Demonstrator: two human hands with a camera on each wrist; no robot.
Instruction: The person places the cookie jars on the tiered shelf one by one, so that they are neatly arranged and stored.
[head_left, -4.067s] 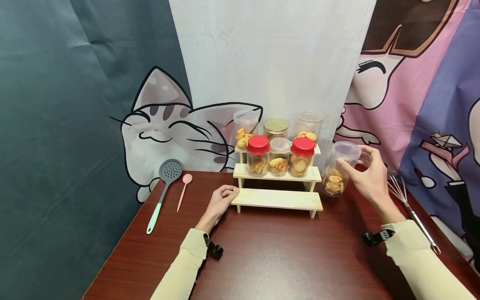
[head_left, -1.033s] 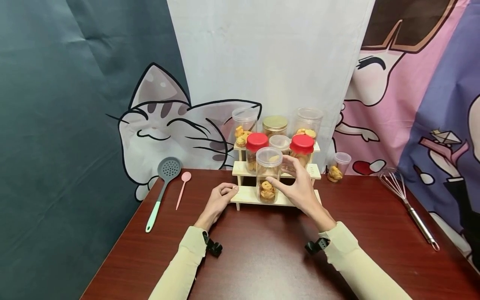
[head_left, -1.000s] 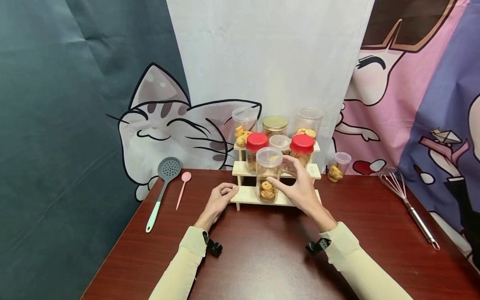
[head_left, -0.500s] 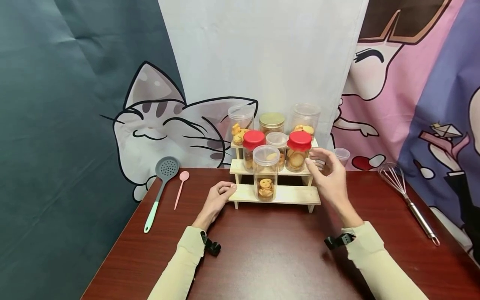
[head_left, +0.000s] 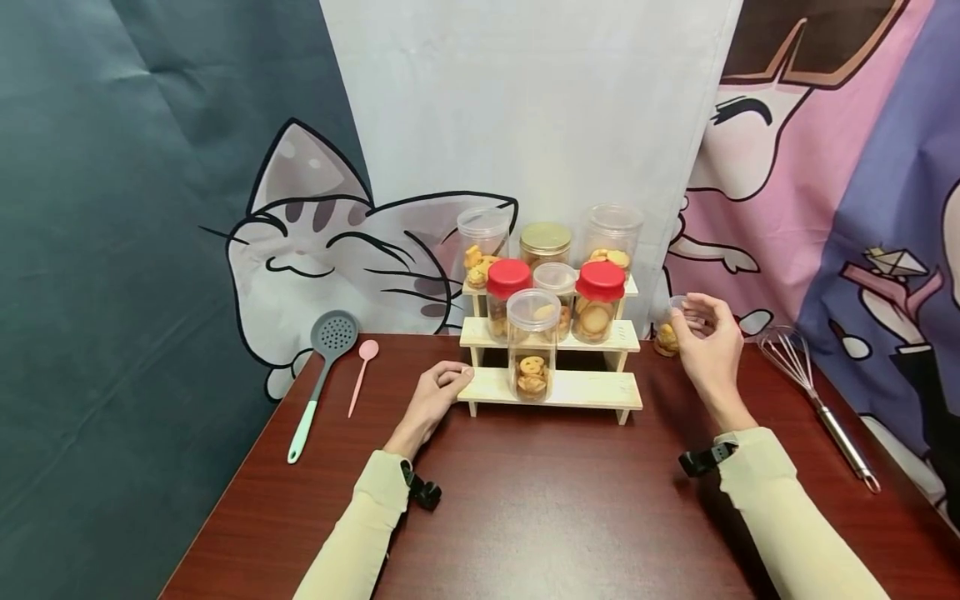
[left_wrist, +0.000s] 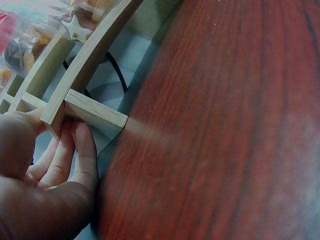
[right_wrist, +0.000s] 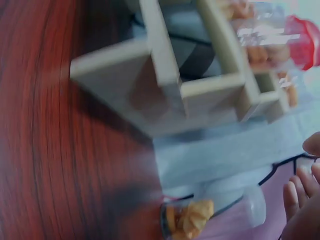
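My left hand (head_left: 437,392) grips the left end of the lowest step of a three-tier wooden display stand (head_left: 592,388). In the left wrist view its thumb lies over the board (left_wrist: 75,75) and its fingers curl beneath. My right hand (head_left: 711,343) is at the small clear jar of cookies (head_left: 664,340) on the table, right of the stand. The right wrist view shows the fingers (right_wrist: 295,195) spread just beyond that jar's lid, a gap between them. A tall clear jar (head_left: 533,350) with cookies stands on the lowest step, left of its middle.
Two red-lidded jars (head_left: 598,302) flank a small clear-lidded jar (head_left: 557,287) on the middle step. A gold-lidded jar (head_left: 545,242) stands between two clear jars on top. A slotted spoon (head_left: 322,375) and pink spoon (head_left: 363,371) lie left, a whisk (head_left: 832,425) right.
The tall jar has gone from the table's right side onto the lowest step, and my right hand has let go. That hand has since moved right to the small jar. My left hand stays put.
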